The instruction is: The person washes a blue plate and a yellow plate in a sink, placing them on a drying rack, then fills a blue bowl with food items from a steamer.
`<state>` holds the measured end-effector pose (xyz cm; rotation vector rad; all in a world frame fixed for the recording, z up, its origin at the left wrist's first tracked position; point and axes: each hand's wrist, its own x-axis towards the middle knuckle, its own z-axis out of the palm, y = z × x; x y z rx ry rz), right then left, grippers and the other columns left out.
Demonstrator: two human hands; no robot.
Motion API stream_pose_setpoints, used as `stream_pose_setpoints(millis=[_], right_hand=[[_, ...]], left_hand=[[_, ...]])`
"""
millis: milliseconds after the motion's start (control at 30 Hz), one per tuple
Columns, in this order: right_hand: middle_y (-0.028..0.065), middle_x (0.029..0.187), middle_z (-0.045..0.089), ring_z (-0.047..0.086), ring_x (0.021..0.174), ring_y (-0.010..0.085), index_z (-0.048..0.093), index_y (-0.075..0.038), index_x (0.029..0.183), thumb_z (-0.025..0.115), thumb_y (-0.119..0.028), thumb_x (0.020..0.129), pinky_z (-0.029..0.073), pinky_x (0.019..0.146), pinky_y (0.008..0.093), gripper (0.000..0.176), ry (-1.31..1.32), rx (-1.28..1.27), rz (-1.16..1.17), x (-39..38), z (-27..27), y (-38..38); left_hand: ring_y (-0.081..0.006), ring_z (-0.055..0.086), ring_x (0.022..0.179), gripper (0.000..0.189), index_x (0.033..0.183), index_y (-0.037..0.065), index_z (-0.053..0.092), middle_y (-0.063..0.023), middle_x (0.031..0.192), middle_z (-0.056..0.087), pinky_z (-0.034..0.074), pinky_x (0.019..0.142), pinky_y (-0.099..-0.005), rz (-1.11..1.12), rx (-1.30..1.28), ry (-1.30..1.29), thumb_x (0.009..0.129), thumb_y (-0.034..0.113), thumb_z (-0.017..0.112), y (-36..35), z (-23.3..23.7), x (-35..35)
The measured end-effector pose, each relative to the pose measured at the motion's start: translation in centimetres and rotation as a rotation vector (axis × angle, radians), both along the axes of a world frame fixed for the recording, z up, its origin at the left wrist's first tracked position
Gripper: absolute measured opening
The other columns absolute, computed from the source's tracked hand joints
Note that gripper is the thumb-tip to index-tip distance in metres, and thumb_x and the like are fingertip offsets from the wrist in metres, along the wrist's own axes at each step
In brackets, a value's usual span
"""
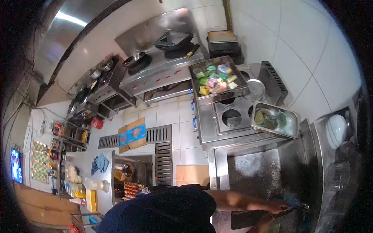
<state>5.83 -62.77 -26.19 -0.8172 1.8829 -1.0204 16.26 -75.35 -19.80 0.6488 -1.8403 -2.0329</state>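
Observation:
My left hand (276, 206) reaches over the lower part of the steel sink (221, 171). Its fingers look closed at a bluish, see-through item (292, 201) that I cannot make out, beside the metal tap (306, 207). Just below it, my right hand (266, 223) is dim and blurred, and its fingers cannot be read. Whitish foam or water (250, 165) lies in the sink basin. A steel tray (294, 134) with green scrubbing pads (280, 119) and suds rests at the sink's upper edge.
A tray (199, 100) of colourful packets stands on the steel stove (210, 134). White bowls (336, 130) sit on a ledge at the right. Woks (175, 40) stand on the far burners. Cardboard (145, 136) and drain grates (164, 165) lie on the floor.

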Motion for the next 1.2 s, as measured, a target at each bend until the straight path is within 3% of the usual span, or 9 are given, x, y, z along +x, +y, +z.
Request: stream_pose_setpoints(millis=[333,533,600,700,800,967,1067,1167,1200], right_hand=[[0.0135,0.131,0.046,0.049,0.115,0.0274,0.048,-0.006,0.133,0.042,-0.043,0.099,0.043,0.094,0.0423,0.051,-0.163,0.141,-0.011,8.3,4.3,-12.6],[0.0064,0.104,0.062,0.060,0.097,0.0289,0.054,-0.008,0.120,0.046,-0.039,0.098,0.054,0.076,0.0432,0.038,-1.074,-0.157,-0.116,13.4,12.4,-24.7],[0.0073,0.112,0.059,0.060,0.100,0.0322,0.050,-0.008,0.126,0.047,-0.041,0.098,0.052,0.082,0.0468,0.044,-1.348,-0.412,0.256,13.6,13.9,-29.4],[0.0082,0.121,0.057,0.057,0.107,0.0319,0.049,-0.009,0.128,0.050,-0.048,0.095,0.047,0.090,0.0481,0.051,-1.116,-0.548,0.567,11.8,12.7,-35.6],[0.0087,0.128,0.054,0.054,0.114,0.0276,0.048,-0.009,0.131,0.050,-0.045,0.095,0.042,0.096,0.0444,0.051,-0.526,-0.120,-0.100,10.8,14.0,-35.3],[0.0111,0.119,0.057,0.057,0.100,0.0217,0.049,-0.004,0.128,0.045,-0.037,0.098,0.046,0.084,0.0318,0.044,0.299,-0.352,0.559,-5.7,-8.2,-29.0],[0.0086,0.107,0.058,0.055,0.085,0.0173,0.052,-0.005,0.125,0.043,-0.035,0.098,0.042,0.068,0.0269,0.041,0.713,-0.081,0.634,-9.1,-11.3,-20.2],[0.0077,0.106,0.058,0.055,0.086,0.0158,0.055,-0.006,0.121,0.044,-0.036,0.098,0.045,0.070,0.0297,0.040,-0.322,-0.008,-0.087,-5.6,-1.2,-15.5],[0.0074,0.106,0.058,0.055,0.087,0.0152,0.056,-0.007,0.120,0.044,-0.037,0.098,0.045,0.071,0.0306,0.039,-0.533,-0.026,-0.285,-4.1,2.4,-14.7]], left_hand=[[-0.0181,0.057,0.087,0.024,0.111,0.009,0.061,-0.0059,0.100,0.061,0.048,0.079,-0.0382,0.937,0.714,0.233,0.095,0.022,0.052,-5.2,-7.4,9.9],[-0.0200,0.060,0.085,0.018,0.110,0.010,0.060,-0.0033,0.096,0.063,0.051,0.077,-0.0393,0.956,0.885,0.297,0.095,0.017,0.051,-1.9,-10.1,15.5],[-0.0255,0.063,0.089,0.023,0.115,0.007,0.057,-0.0071,0.100,0.063,0.053,0.081,-0.0435,0.943,1.031,0.385,0.097,0.019,0.048,-0.9,-11.1,15.8],[-0.0272,0.063,0.094,0.023,0.117,0.008,0.056,-0.0073,0.104,0.063,0.052,0.087,-0.0456,0.820,1.192,0.542,0.097,0.016,0.048,-0.9,-7.9,16.8],[-0.0240,0.061,0.105,0.026,0.115,0.013,0.052,-0.0043,0.112,0.060,0.050,0.091,-0.0500,0.863,1.262,0.517,0.092,0.021,0.061,-1.3,-6.5,17.0],[-0.0298,0.055,0.116,0.057,0.135,0.013,0.040,-0.0100,0.125,0.055,0.047,0.095,-0.0519,0.728,1.228,0.585,0.087,0.029,0.067,-1.5,-6.0,16.2],[-0.0308,0.054,0.117,0.067,0.138,0.012,0.036,-0.0112,0.126,0.054,0.047,0.096,-0.0531,0.651,1.193,0.613,0.083,0.030,0.070,-1.9,-6.0,13.6],[-0.0307,0.055,0.116,0.056,0.132,0.011,0.046,-0.0112,0.124,0.057,0.046,0.097,-0.0492,0.539,1.244,0.577,0.084,0.026,0.070,-2.4,-8.3,8.0],[-0.0309,0.055,0.116,0.046,0.127,0.010,0.052,-0.0120,0.123,0.058,0.046,0.098,-0.0460,0.481,0.798,0.359,0.085,0.020,0.067,-2.7,-9.4,5.3]])
